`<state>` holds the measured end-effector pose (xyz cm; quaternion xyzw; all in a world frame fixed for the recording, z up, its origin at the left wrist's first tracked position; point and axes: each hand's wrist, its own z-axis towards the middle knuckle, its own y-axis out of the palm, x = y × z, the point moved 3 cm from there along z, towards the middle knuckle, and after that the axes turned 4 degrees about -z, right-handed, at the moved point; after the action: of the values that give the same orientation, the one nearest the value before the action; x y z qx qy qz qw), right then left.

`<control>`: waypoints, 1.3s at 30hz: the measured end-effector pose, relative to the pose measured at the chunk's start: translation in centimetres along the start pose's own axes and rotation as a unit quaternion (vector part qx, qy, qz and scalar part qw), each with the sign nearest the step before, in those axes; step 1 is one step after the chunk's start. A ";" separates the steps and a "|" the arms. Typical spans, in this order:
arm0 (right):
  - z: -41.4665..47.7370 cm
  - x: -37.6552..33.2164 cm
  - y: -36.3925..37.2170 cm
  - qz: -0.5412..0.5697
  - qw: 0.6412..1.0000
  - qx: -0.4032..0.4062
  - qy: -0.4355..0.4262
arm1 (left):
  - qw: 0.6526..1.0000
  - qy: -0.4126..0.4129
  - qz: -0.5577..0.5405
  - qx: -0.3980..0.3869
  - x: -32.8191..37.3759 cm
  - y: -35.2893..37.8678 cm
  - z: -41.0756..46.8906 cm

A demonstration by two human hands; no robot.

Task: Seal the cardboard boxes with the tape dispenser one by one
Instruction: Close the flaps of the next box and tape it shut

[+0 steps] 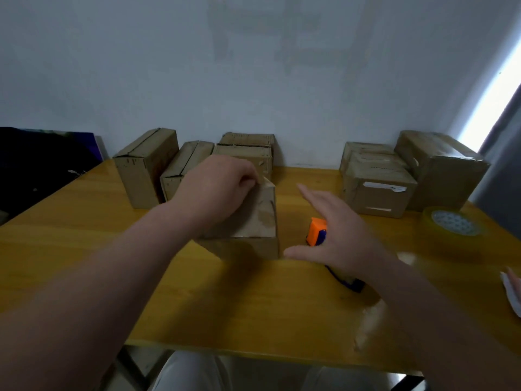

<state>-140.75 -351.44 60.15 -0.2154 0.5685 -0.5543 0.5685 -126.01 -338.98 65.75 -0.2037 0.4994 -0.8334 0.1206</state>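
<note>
A small cardboard box stands near the middle of the yellow table. My left hand lies on its top with the fingers curled over the far edge, gripping it. My right hand hovers open, fingers spread, just right of the box and above the orange and blue tape dispenser, which lies on the table. The hand hides most of the dispenser; its blue handle end shows below my wrist.
Several cardboard boxes stand along the wall at the back left, and more boxes stand at the back right. A roll of clear tape lies at the right. White paper shows at the right edge.
</note>
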 end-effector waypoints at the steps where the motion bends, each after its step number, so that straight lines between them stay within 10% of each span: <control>1: 0.2 -0.8 0.0 0.021 0.999 -0.027 0.001 | 1.000 0.008 -0.006 -0.015 0.1 -0.2 0.6; 5: 0.7 -1.5 1.3 0.151 0.987 -0.052 0.021 | 0.998 0.013 -0.035 -0.059 1.0 0.3 1.7; 11: 0.5 -0.2 2.0 0.258 0.963 0.029 0.075 | 0.990 0.072 0.019 0.116 2.4 0.4 -0.5; 18: 0.3 0.4 0.6 0.245 0.964 -0.041 0.099 | 0.987 0.089 -0.133 -0.009 1.6 2.5 -2.2; 39: 5.1 -2.7 -5.2 -0.090 0.972 -0.202 -0.081 | 0.967 0.102 -0.228 -0.054 -0.3 2.7 -2.2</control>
<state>-137.48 -352.55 67.14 -0.4205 0.5984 -0.4581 0.5052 -126.75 -338.35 62.41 -0.2324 0.4933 -0.8273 -0.1352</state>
